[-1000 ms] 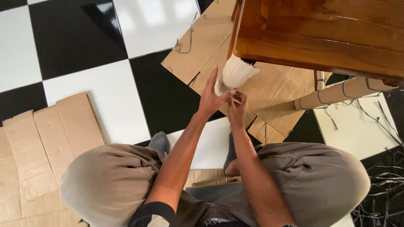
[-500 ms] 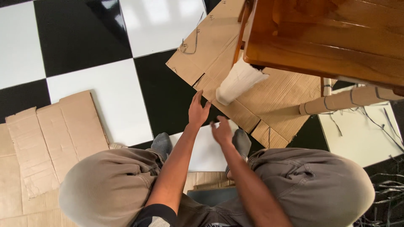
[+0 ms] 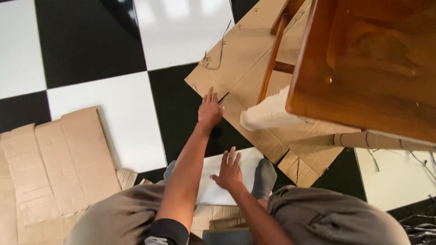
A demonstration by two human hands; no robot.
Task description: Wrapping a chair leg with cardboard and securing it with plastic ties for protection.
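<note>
Cardboard sheet (image 3: pixel 254 59) under the wooden chair (image 3: pixel 363 63) meets the outstretched left hand (image 3: pixel 210 110), fingers spread; right hand (image 3: pixel 228 172) hovers open, empty.

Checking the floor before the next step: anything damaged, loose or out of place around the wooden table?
Yes. The white wrap on the near table leg is torn ragged at its top edge. Loose wire lies on the cardboard sheet under the table, and the sheet's near edge is slit. Left hand reaches that edge; right hand rests on the floor, both empty.
</note>
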